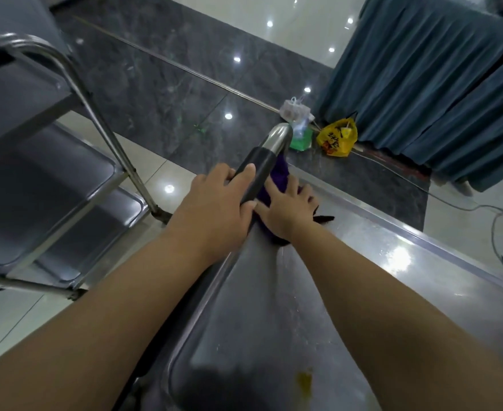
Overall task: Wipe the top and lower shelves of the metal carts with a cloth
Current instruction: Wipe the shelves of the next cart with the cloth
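Nearest, a yellowish smear sits on the cart's top shelf. Farther along, the right hand presses a purple cloth flat, fingers spread, into the far corner; the left hand grips the cart handle. Top-shelf wiping seems underway; next, probably sweep back toward the smear.

Upper right: teal drape. Centre, on the floor: yellow bag, green packet, clear bag. Right edge: cable.
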Available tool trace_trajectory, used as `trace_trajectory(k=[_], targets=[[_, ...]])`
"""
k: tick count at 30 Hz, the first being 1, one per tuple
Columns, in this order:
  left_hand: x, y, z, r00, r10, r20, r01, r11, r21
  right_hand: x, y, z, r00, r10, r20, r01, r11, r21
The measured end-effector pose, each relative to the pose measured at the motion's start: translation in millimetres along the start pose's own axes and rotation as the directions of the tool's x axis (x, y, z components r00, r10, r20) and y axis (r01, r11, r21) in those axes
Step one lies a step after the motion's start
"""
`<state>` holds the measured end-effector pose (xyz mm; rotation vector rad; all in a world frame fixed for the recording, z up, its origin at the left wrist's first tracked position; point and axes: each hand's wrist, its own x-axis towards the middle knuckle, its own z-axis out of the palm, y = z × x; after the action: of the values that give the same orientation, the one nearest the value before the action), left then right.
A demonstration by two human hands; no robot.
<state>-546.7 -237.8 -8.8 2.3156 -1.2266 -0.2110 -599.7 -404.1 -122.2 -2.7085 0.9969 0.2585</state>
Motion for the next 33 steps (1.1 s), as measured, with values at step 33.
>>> trace_trajectory(k=[33], targets=[[-133,-5,-17,0.989,-0.090,-0.118,0.107,0.983,0.151,-183,53,27,0.987,-0.152,-0.047,0.150,0.988,-0.030]])
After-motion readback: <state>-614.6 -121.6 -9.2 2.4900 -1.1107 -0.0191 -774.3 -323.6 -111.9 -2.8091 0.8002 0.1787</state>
